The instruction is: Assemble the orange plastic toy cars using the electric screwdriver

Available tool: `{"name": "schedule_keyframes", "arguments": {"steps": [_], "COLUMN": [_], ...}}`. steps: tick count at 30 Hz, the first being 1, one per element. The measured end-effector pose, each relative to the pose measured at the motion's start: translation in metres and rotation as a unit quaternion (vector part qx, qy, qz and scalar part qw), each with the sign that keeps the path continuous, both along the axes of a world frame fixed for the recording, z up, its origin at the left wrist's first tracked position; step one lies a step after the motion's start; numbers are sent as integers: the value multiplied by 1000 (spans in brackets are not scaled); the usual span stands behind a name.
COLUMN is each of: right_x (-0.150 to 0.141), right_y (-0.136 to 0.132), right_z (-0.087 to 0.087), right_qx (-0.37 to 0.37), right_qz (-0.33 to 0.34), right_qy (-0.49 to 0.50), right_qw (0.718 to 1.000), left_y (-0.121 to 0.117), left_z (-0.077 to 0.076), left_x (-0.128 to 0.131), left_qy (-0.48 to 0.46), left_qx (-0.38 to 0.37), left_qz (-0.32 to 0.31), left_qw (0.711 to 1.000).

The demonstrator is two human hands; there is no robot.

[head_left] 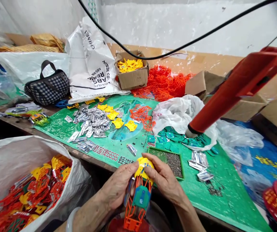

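Both hands hold a plastic toy car body (pixel 141 196) just off the near edge of the table. It has a yellow hood, an orange cage-like frame and a green plate in its middle. My left hand (pixel 119 187) grips the left side, thumb at the yellow hood. My right hand (pixel 166 180) wraps the hood's right side, thumb pressed on top. A silvery strip shows along the toy's left side, partly hidden by my left fingers. Just beyond my right hand lies a green tray (pixel 173 162) of small dark metal pieces.
Silver parts (pixel 92 120), yellow hoods (pixel 117 122), orange frames (pixel 142 115) and green plates (pixel 167 137) lie on the green mat. A red tool (pixel 230 93) with a metal tip slants over the right side. At lower left, a white sack (pixel 79 174) contains assembled toys.
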State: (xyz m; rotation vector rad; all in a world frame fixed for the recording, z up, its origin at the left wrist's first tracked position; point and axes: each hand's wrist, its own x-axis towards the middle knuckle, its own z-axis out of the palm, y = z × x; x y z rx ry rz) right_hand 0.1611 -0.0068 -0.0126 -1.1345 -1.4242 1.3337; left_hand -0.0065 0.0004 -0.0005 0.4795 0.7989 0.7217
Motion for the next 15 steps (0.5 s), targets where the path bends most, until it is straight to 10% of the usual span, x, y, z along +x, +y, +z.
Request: {"name": "schedule_keyframes", "arguments": {"steps": [15], "right_x": [4], "right_y": [-12], "right_z": [-10], "right_qx": [12], "right_qz": [-1], "right_qy": [-33], "right_qw": [999], "left_y": [9], "left_z": [1], "left_x": [-1], "left_qy": [39], "left_qx": [1], "left_qz": [-65], "left_qw": [997]}}
